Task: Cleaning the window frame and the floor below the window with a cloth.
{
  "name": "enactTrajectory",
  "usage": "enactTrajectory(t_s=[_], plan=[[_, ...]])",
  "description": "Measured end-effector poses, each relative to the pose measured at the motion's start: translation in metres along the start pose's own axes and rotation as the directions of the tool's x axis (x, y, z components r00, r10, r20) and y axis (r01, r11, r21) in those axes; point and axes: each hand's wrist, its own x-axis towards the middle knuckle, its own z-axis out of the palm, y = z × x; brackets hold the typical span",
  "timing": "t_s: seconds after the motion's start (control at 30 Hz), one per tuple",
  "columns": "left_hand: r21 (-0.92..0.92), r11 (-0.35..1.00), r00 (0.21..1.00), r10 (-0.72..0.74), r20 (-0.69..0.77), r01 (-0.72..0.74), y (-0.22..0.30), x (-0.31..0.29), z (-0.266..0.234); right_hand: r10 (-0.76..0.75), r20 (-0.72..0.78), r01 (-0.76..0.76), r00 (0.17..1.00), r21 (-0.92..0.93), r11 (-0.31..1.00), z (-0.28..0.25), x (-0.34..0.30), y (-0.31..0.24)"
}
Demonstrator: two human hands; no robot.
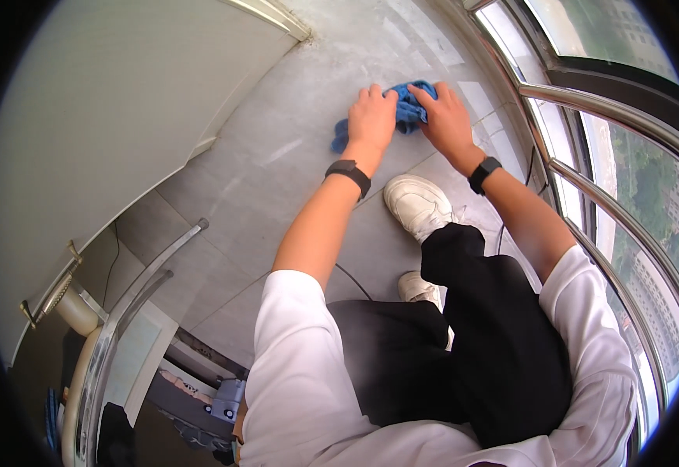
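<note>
A crumpled blue cloth (408, 109) is bunched between my two hands, above or on the grey tiled floor (277, 156); whether it touches the tiles is hard to tell. My left hand (373, 117) has its fingers curled over the cloth's left part, and a loose end hangs out beside the wrist. My right hand (445, 117) grips the right part, thumb reaching inward across the fabric. Both wrists wear dark bands. Some of the cloth is hidden under the fingers.
Metal railings (612, 109) and windows run along the right. A large pale panel (121, 101) stands at the left. Lower left, a curved chrome tube frame (121, 319) rises near a shelf of items. My white shoes (416, 204) are just behind my hands. A thin cable lies on the tiles.
</note>
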Motion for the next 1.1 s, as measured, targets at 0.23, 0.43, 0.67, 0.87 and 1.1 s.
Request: enactTrajectory(t_s=[0.23, 0.43, 0.67, 0.87, 1.1], plan=[[-0.145, 0.989, 0.981, 0.069, 0.184, -0.043, 0.040, -0.086, 0.007, -0.042, 0.143, 0.047, 0.989, -0.028, 0.999, -0.008, -0.092, 0.003], [-0.045, 0.998, 0.994, 0.036, 0.104, -0.031, 0.025, -0.021, -0.004, -0.011, 0.051, 0.013, 0.999, -0.045, 0.999, -0.001, -0.029, 0.018], [0.086, 0.960, 0.962, -0.261, -0.076, 0.267, 0.016, 0.072, -0.016, -0.069, -0.067, 0.058, 0.995, -0.151, 0.987, -0.008, 0.076, 0.023], [0.004, 1.000, 0.998, 0.031, 0.059, -0.031, 0.039, 0.016, 0.005, 0.143, 0.011, -0.143, 0.990, -0.041, 0.989, -0.017, -0.017, 0.031], [-0.063, 0.969, 0.956, 0.248, 0.154, -0.241, 0.102, -0.069, 0.036, 0.254, 0.132, -0.254, 0.958, -0.018, 0.967, -0.029, -0.137, 0.038]])
